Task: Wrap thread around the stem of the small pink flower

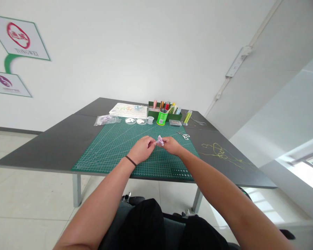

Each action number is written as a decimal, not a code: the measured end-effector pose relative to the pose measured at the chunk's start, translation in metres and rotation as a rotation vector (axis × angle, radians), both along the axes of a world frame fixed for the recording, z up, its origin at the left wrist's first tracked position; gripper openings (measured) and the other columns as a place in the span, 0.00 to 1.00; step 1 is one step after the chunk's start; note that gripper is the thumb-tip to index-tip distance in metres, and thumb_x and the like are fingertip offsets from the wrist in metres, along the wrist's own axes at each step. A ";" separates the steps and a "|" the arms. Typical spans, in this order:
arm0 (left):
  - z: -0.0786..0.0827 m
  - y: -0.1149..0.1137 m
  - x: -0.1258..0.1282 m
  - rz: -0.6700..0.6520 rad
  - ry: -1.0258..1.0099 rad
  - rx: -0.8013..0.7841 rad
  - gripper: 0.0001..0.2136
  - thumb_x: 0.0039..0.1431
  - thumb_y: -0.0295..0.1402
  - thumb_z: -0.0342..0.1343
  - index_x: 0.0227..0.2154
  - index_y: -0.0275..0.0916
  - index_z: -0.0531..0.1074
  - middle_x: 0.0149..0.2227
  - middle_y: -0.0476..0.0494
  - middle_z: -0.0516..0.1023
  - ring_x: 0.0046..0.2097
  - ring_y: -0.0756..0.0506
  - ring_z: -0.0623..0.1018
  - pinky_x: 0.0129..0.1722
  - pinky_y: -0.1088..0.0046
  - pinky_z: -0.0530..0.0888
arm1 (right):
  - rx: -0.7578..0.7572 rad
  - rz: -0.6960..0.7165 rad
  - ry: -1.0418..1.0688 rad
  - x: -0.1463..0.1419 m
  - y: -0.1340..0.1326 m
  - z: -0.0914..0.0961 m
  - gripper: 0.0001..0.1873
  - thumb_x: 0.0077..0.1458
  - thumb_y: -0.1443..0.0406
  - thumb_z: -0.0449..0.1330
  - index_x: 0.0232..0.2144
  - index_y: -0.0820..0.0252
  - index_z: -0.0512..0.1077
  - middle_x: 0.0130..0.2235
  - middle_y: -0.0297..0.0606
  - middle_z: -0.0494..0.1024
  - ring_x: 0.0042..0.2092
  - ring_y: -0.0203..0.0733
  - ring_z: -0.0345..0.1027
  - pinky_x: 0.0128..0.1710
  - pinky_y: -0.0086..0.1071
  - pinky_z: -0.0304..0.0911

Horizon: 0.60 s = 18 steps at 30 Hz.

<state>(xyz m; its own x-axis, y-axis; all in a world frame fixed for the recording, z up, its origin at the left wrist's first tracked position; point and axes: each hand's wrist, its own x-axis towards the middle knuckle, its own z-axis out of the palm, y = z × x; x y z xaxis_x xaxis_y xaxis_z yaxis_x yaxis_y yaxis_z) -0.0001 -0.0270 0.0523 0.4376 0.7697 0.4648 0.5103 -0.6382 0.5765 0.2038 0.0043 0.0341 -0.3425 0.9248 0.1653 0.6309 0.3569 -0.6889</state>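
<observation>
A small pale purple flower (160, 140), of fabric or thread by its look, is held between my two hands above the green cutting mat (106, 146). My left hand (143, 148) is closed, its thumb and finger pinching the flower's thin pale stem end. From the other side, my right hand (171, 145) grips the petals with its fingertips. The exact finger contact is too small to make out. White-handled scissors (185, 135) lie on the mat, to the right of and beyond my right hand.
Tangled yellow-green thread (219, 151) lies on the dark table (49, 149) at right. Along the mat's back stand a green can of tools (162, 118), a dark green box (152, 113) of thread spools, small dishes (130, 121), a plastic bag (106, 119) and a thread spool (187, 117).
</observation>
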 end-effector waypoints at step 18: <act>-0.006 0.006 -0.001 0.124 -0.093 -0.009 0.08 0.62 0.33 0.51 0.30 0.38 0.71 0.29 0.48 0.72 0.34 0.48 0.71 0.36 0.71 0.68 | -0.047 -0.094 0.132 -0.001 -0.031 -0.004 0.18 0.49 0.52 0.59 0.29 0.61 0.76 0.24 0.31 0.70 0.26 0.33 0.58 0.28 0.29 0.56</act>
